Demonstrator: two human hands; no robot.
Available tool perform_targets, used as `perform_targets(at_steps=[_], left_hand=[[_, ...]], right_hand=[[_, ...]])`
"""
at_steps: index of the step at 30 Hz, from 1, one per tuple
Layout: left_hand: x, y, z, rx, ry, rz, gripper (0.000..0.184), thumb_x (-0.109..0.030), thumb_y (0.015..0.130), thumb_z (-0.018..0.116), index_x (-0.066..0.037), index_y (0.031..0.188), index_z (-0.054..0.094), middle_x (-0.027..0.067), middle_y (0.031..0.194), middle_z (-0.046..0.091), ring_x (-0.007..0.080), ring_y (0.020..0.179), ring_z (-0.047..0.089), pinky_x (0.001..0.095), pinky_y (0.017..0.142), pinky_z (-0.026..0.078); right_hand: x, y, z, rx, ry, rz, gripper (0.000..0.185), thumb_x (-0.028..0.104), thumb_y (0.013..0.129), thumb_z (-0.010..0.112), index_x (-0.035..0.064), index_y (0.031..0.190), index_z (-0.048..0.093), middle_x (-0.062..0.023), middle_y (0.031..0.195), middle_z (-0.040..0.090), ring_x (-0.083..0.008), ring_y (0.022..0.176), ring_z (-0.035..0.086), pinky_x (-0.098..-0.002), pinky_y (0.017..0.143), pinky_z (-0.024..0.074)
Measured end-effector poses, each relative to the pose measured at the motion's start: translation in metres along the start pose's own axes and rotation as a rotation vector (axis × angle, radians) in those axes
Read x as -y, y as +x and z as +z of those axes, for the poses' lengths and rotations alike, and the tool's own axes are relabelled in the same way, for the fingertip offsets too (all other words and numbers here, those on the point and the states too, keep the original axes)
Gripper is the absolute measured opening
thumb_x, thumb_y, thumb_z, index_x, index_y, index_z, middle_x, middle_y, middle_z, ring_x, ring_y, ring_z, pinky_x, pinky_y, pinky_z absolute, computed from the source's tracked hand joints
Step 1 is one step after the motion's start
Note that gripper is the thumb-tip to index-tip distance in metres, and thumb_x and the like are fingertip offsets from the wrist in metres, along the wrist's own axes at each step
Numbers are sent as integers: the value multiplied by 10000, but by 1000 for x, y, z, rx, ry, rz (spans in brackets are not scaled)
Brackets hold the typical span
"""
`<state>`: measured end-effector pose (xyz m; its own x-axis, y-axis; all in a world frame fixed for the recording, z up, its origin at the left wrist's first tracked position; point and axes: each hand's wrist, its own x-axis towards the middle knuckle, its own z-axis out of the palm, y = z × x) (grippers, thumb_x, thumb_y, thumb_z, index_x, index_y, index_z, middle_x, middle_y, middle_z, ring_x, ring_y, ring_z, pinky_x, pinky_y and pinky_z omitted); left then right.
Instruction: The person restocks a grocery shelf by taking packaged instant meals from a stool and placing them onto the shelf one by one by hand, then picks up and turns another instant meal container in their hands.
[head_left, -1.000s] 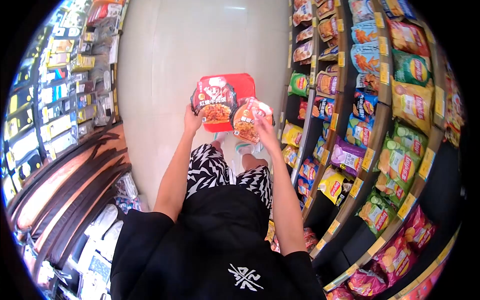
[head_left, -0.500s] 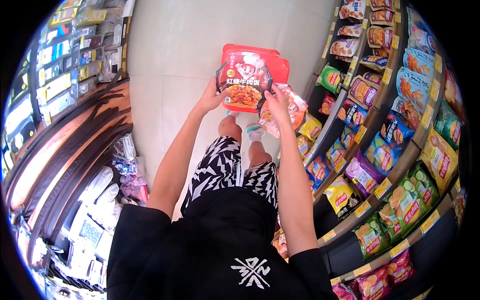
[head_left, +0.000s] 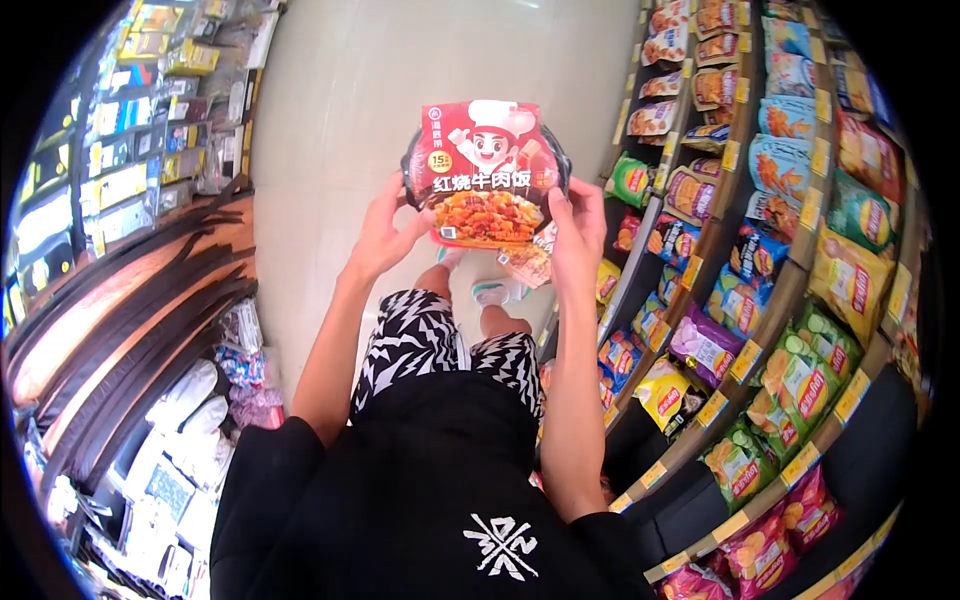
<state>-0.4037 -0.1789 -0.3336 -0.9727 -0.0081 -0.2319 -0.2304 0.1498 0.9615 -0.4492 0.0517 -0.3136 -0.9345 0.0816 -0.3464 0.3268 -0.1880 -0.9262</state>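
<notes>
Between my two hands is a boxed instant beef rice meal [head_left: 488, 180], with a red sleeve showing a cartoon chef and a picture of the dish on a black tray. My left hand [head_left: 390, 228] grips its left edge, thumb on the front. On the right edge, my right hand [head_left: 578, 232] holds it the same way. Below the box, part of another printed food package [head_left: 525, 262] shows; most of it is hidden, and I cannot tell what supports it.
Shelves of snack bags, including green chip bags [head_left: 800, 385] and a purple bag [head_left: 703, 345], line the right side. Small packaged goods [head_left: 125, 150] hang at the left above dark curved shelf edges. Pale floor tiles [head_left: 330, 110] run between, under my feet.
The rice meal has come up closer to my head and looks larger and more level. A red package behind it is now hidden. The right-hand shelves have shifted slightly left in view.
</notes>
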Motion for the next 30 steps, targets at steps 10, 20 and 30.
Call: perform_targets(at_steps=[10,20,30], left_hand=[[-212,6,14,158,-498,639,1073,-539,684,755,67,1414,252,149,1358,438,220,1236,451,361,1030,362],[-262,-85,45,414,-627,771,1057,-438,640,800,57,1408,268,142,1351,444,215,1238,448,360,1034,353],[-273,-114,66,487,-712,720,1054,-336,596,844,47,1402,284,135,1343,450,211,1241,445,359,1038,344]], right_hand=[[189,-93,1,-280,95,-783,277,43,882,551,-49,1142,522,-147,1235,498,-177,1105,493,-329,974,362],[210,-209,-19,-40,93,-834,858,375,788,701,-38,1404,270,-202,1404,360,-307,1284,388,-444,1046,341],[197,-254,-45,11,584,-399,1019,221,648,850,-1,1420,222,-197,1407,361,-319,1261,427,-452,1029,374]])
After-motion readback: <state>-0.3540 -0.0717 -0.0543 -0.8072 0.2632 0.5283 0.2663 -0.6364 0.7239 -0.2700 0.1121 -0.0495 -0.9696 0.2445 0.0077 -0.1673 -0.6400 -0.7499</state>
